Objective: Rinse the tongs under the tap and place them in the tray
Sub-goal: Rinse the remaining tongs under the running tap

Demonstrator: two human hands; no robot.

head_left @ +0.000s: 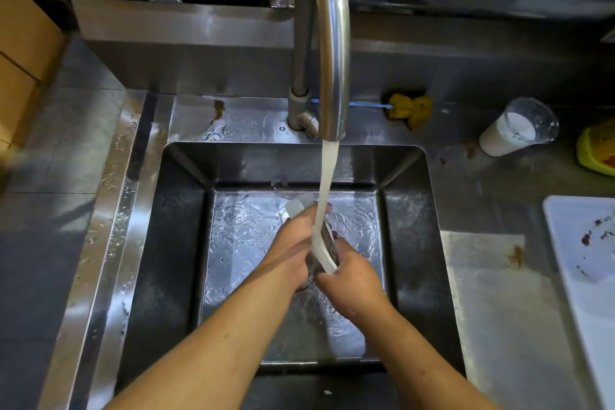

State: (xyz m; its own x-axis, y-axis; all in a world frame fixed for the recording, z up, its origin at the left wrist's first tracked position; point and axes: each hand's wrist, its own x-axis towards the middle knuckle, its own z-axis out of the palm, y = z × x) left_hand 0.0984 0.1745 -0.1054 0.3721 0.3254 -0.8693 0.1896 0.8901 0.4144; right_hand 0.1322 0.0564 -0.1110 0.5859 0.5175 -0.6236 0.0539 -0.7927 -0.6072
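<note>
Both hands meet over the sink (186,243): the left hand (293,243) is wrapped around the tongs (327,240) from the left, the right hand (352,280) grips their near end. Tongs sit under the tap (329,43), in the stream (327,183); fingers and water hide most of them, only a pale tip and a dark strip show. Right of the sink, a white tray (572,276) is cut off by the frame edge. Behind it stand a cup (514,130) and a yellow sponge (411,108).
</note>
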